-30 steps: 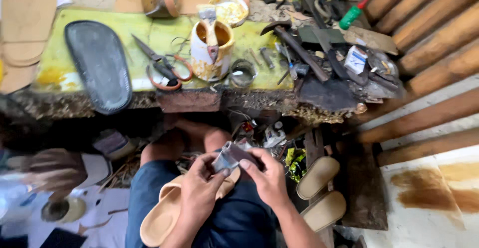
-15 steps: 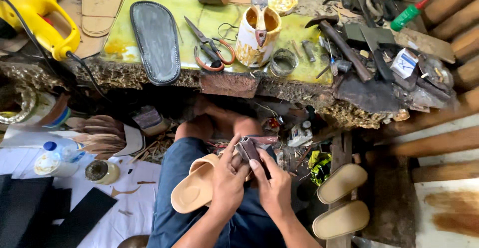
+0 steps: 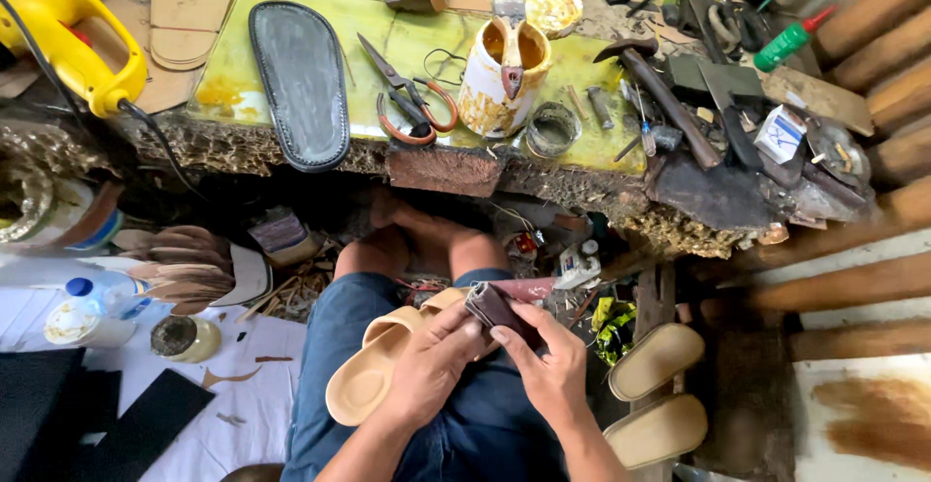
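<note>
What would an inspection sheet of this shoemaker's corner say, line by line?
Surface: yellow-green bench top, stained, with ragged crumbling edges.
Job's things: tan sandal sole lying on the lap; dark leather piece held over its far end.
Hands: left hand pressing on the sole; right hand with fingers on the leather piece.
Clutter: black sole, scissors, glue-smeared pot with a brush, hammer, green bottle, two more tan soles on the floor.
Cables: black cord running from the yellow power tool over the bench edge.
Surroundings: wooden beams at the right; scraps and a plastic bottle on the floor at the left.
</note>
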